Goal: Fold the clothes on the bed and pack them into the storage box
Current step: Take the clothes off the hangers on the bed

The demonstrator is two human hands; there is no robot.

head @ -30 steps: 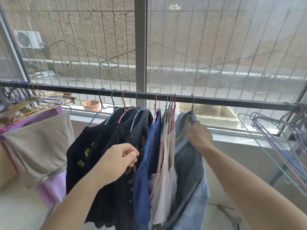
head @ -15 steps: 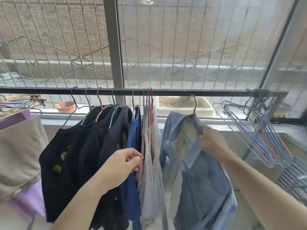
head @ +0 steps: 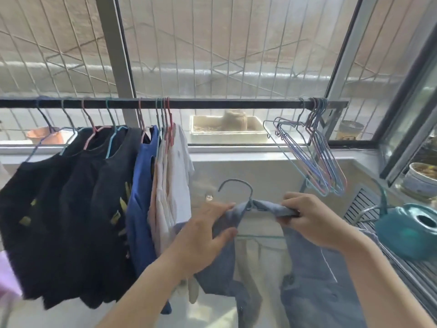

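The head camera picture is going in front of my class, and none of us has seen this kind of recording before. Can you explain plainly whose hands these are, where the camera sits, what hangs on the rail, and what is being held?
There is no machine here. The camera sits on a person's head and looks forward and down, so the two arms reaching in from below are that person's own.

The left hand and the right hand both grip a light blue shirt at its collar. The shirt is on a wire hanger, whose hook is off the rail and free in the air.

The dark clothes rail runs across a barred window. On it hang black shirts, a blue garment and pale garments, each on a hanger. At its right end hangs a bunch of empty hangers.

At the far right a teal watering can rests on a ledge. No bed or storage box is in view.
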